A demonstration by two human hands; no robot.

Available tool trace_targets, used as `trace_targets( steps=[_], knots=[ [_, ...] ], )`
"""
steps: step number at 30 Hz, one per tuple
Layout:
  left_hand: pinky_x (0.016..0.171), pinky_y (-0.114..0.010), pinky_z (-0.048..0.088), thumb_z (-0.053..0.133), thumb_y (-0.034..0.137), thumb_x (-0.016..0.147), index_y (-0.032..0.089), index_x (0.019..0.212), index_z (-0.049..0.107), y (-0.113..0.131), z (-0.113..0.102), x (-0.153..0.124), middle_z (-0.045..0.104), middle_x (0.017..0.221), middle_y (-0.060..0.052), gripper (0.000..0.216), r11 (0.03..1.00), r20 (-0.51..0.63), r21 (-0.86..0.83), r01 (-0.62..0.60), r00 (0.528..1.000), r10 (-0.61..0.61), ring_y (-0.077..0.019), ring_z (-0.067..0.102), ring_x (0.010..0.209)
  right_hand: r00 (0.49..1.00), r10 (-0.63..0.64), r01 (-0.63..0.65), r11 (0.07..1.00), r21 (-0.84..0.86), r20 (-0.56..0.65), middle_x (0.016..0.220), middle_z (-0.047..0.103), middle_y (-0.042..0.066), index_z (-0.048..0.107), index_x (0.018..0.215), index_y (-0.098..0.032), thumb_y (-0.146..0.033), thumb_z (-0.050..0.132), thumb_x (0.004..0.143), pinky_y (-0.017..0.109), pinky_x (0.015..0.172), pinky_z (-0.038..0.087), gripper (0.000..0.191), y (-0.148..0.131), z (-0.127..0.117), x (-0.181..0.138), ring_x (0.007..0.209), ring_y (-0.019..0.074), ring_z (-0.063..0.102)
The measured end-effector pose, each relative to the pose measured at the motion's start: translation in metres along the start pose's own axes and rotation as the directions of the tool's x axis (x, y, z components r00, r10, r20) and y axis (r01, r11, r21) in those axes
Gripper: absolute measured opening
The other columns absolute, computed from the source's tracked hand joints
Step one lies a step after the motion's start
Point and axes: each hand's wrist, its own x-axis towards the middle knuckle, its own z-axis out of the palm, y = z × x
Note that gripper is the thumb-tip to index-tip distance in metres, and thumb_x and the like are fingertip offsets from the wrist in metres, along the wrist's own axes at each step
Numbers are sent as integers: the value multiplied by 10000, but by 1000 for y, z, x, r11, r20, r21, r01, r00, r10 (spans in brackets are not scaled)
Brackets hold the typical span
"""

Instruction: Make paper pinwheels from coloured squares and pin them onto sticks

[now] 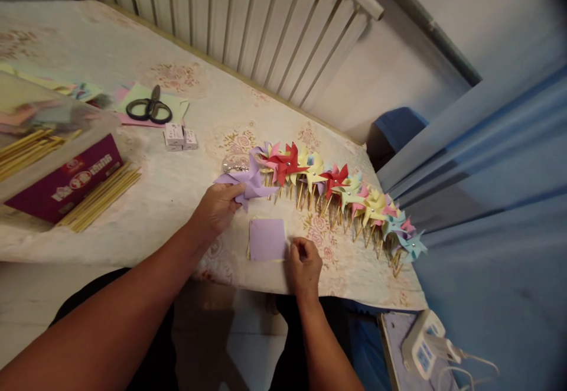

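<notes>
A purple paper pinwheel (253, 183) is gripped between the thumb and fingers of my left hand (219, 208), held above the table. Its centre shows no clear pin or stick from this angle. My right hand (306, 266) is closed, thumb and finger pinched together, just right of a small stack of square purple paper (267, 240). Whether anything is in that pinch is hidden. Behind the purple pinwheel lies a clear bag or dish (234, 164) with small shiny bits. A long row of coloured pinwheels on sticks (349, 193) stretches to the right.
Scissors (150, 107) rest on coloured paper sheets (177, 107), with small white boxes (175, 135) in front. A clear plastic box (26, 214) and bundled sticks (100, 196) stand left. A radiator (230, 19), a blue curtain (487, 214) and a power strip (423, 344) border the table.
</notes>
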Motion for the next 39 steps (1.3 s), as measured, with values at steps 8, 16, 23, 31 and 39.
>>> trace_targets(
  steps=[8, 16, 23, 31, 39],
  knots=[
    [544, -216, 433, 732, 176, 638, 178, 728, 704, 13, -15, 3, 684, 686, -10, 94, 996, -30, -76, -53, 998, 51, -133, 594, 635, 935, -351, 354, 930, -101, 42, 955, 676, 77, 668, 970, -187, -178, 520, 911, 371, 862, 493, 160, -26, 18, -6, 939, 208, 606],
    [568, -236, 436, 720, 216, 626, 193, 638, 598, 32, -35, 4, 617, 622, 7, 125, 985, -172, -10, -174, 971, 169, -143, 586, 649, 882, -448, 465, 878, -114, 145, 956, 677, 74, 645, 966, -198, -124, 523, 911, 383, 856, 487, 153, -33, 41, -15, 933, 223, 588],
    [596, -234, 455, 721, 158, 599, 189, 650, 607, 43, -40, 3, 649, 666, 23, 129, 970, -264, -119, -213, 948, 176, -132, 597, 668, 895, -429, 444, 886, -134, 126, 903, 670, 59, 636, 898, -199, -109, 504, 912, 362, 827, 471, 160, -34, 44, -17, 891, 213, 575],
    [532, -227, 423, 764, 260, 600, 193, 634, 630, 16, -18, -16, 644, 599, 14, 154, 997, -9, -46, -61, 998, 60, -139, 585, 586, 922, -387, 388, 918, -77, 35, 844, 667, 49, 656, 850, -207, -158, 498, 910, 346, 798, 479, 176, -35, 43, -21, 834, 205, 602],
    [633, -256, 485, 825, 289, 581, 142, 735, 710, -7, 7, -31, 704, 700, -34, 242, 987, 318, -77, 143, 941, -112, -146, 629, 636, 994, -36, 44, 997, 70, -107, 727, 653, 9, 663, 772, -184, -357, 575, 859, 296, 684, 455, 213, -38, 37, 12, 693, 178, 572]
  ],
)
